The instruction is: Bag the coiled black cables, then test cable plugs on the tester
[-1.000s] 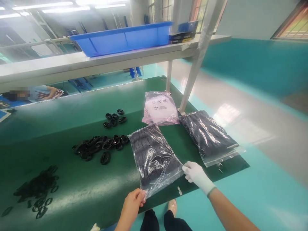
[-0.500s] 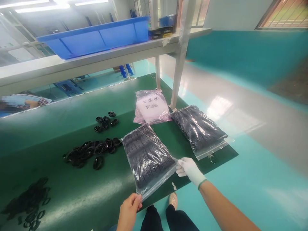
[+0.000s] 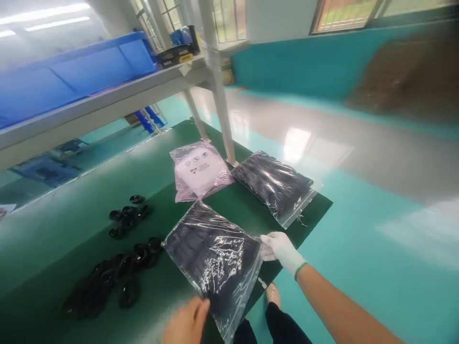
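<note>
A clear plastic bag full of black parts [image 3: 211, 258] is lifted off the green table [image 3: 71, 215], tilted toward me. My right hand [image 3: 278, 247], in a white glove, pinches the bag's right corner. My bare left hand [image 3: 186, 324] sits at the bag's lower left edge near the bottom of the view; its fingers are blurred and partly cut off. A second filled clear bag [image 3: 274, 184] lies flat at the table's right end. A pink bag [image 3: 199, 169] with printed symbols lies behind the held one.
Loose black rings lie in a pile [image 3: 114, 277] and a smaller group [image 3: 127, 215] left of the bag. A white shelf [image 3: 96, 107] above carries a blue bin [image 3: 71, 74]; its post [image 3: 218, 95] stands by the pink bag. Teal floor lies to the right.
The bag has come up off the table and tilted, both hands at its near edge. The view has swung right, so the table and shelf sit further left.
</note>
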`<state>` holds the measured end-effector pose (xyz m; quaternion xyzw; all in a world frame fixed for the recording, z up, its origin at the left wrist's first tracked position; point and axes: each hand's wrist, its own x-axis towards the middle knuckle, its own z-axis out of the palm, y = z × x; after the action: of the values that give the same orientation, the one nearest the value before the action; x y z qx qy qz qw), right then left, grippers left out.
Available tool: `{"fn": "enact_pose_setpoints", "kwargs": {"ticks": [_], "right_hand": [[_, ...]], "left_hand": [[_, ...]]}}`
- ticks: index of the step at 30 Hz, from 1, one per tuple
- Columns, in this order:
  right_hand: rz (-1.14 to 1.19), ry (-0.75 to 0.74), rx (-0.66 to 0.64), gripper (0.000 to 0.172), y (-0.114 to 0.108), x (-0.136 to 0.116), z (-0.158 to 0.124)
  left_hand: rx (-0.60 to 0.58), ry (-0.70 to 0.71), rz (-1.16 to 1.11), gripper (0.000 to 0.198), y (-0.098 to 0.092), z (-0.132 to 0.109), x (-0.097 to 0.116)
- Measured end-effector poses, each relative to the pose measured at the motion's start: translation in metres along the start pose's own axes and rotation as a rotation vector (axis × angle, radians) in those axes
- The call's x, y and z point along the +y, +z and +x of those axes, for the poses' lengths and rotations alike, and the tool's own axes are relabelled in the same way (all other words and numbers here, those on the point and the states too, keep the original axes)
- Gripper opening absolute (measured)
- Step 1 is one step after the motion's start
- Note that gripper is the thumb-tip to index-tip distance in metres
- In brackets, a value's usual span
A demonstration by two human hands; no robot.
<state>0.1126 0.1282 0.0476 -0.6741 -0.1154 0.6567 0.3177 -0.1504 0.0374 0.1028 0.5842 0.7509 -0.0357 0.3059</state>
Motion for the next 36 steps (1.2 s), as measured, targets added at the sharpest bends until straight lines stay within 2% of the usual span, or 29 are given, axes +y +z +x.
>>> {"fn": "enact_pose_setpoints", "kwargs": {"ticks": [1,2,3,4,5,7,10,12,14,18,28,33,36], "right_hand": [[0.032,-0.001,0.019,0.007,0.001,0.000,0.000],[0.062,-0.006,0.036,0.008,0.002,0.000,0.001],[0.088,-0.013,0.052,0.009,0.004,0.000,0.002],[0.111,-0.021,0.068,0.010,0.005,0.001,0.003],[0.130,-0.029,0.084,0.011,0.006,0.001,0.004],[0.172,-0.046,0.119,0.013,0.007,0.003,0.004],[0.243,-0.037,0.154,0.015,0.007,0.008,-0.001],[0.272,-0.013,0.159,0.014,0.009,0.014,-0.006],[0.291,0.002,0.156,0.011,0.012,0.019,-0.011],[0.327,0.003,0.164,0.008,0.018,0.020,-0.014],[0.337,-0.055,0.221,0.012,0.026,0.018,-0.005],[0.312,-0.062,0.216,0.010,0.023,0.019,-0.002],[0.303,-0.044,0.201,0.012,0.023,0.019,-0.003]], "left_hand": [[0.077,0.113,0.045,0.032,-0.020,0.016,0.019],[0.097,0.289,0.059,0.028,-0.036,0.035,0.042],[0.040,0.484,0.103,0.029,-0.045,0.055,0.067],[-0.012,0.596,0.120,0.030,-0.048,0.074,0.092],[-0.062,0.680,0.128,0.030,-0.046,0.093,0.116],[-0.191,0.827,0.162,0.027,-0.028,0.123,0.158],[-0.414,0.930,0.236,0.017,0.004,0.152,0.195],[-0.549,0.958,0.283,0.018,0.016,0.163,0.204],[-0.650,0.976,0.322,0.020,0.020,0.172,0.208],[-0.762,0.990,0.387,0.020,0.020,0.183,0.215],[-0.749,0.929,0.400,0.019,0.022,0.181,0.220],[-0.800,0.971,0.402,0.020,0.018,0.184,0.221],[-0.790,0.992,0.407,0.020,0.019,0.185,0.221]]}}
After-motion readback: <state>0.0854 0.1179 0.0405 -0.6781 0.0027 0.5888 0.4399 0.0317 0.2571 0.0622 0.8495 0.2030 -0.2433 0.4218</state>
